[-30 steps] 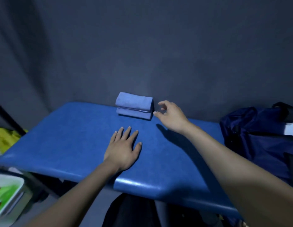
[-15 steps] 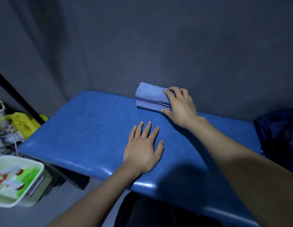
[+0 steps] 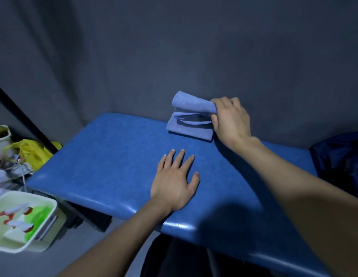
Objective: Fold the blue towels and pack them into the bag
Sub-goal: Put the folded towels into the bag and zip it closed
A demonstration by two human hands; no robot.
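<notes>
Right hand (image 3: 231,118) grips the right end of the folded blue towel (image 3: 191,116), fingers curled over the top layer and thumb tucked in at the side, pinching the upper folds so they lift and gape apart from the lower layers. Towel sits at the far edge of the blue padded table (image 3: 114,156), close against the grey curtain (image 3: 174,47) behind it; its bottom layer lies flat on the table, top layer raised and rounded. Left hand (image 3: 175,183) rests palm down on the table, fingers straight and slightly spread, holding nothing, near the front edge and well apart from the towel. Both forearms are bare. Dark navy bag (image 3: 342,160) sits at the right edge of the view, beside the table's right end, only partly in frame; can't tell if it's open. Left of the table, lower down: white basket (image 3: 24,220) with green and red-white items inside, a yellow plastic bag (image 3: 32,150) further back, a white container (image 3: 0,140) at the edge, and a black pole (image 3: 24,118) running diagonally. Clutter there is blurred.
</notes>
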